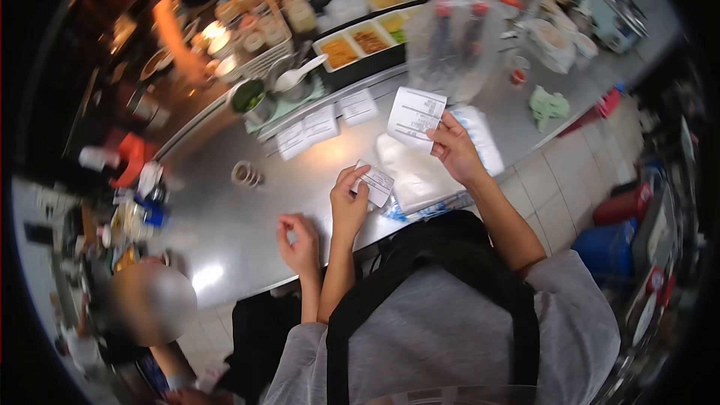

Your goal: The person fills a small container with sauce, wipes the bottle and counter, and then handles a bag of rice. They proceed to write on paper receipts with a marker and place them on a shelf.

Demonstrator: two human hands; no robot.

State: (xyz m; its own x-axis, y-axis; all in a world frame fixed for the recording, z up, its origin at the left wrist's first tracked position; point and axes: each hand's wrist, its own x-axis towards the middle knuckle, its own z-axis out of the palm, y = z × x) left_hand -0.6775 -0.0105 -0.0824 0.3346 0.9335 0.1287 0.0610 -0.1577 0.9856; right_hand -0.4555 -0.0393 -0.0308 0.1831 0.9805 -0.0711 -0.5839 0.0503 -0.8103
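Observation:
My right hand [454, 147] pinches a white printed receipt [414, 114] by its lower right edge, above the counter. Lower and to the left, my left hand [349, 201] grips a smaller printed slip [375, 184] between thumb and fingers. Under and beside them lies a stack of white plastic bags [411, 174]. Just beyond the right hand's receipt stands a clear plastic bag [450, 49] with two red-capped bottles inside. More printed slips [309, 132] lie along the counter's raised back edge.
The steel counter [225, 240] holds a short stack of small cups [247, 174] and a green cloth [549, 107]. Food trays [367, 39] and a ladle [301, 72] sit behind. A co-worker's hand [298, 243] is close on the left; another person's arm [177, 43] reaches in at the back.

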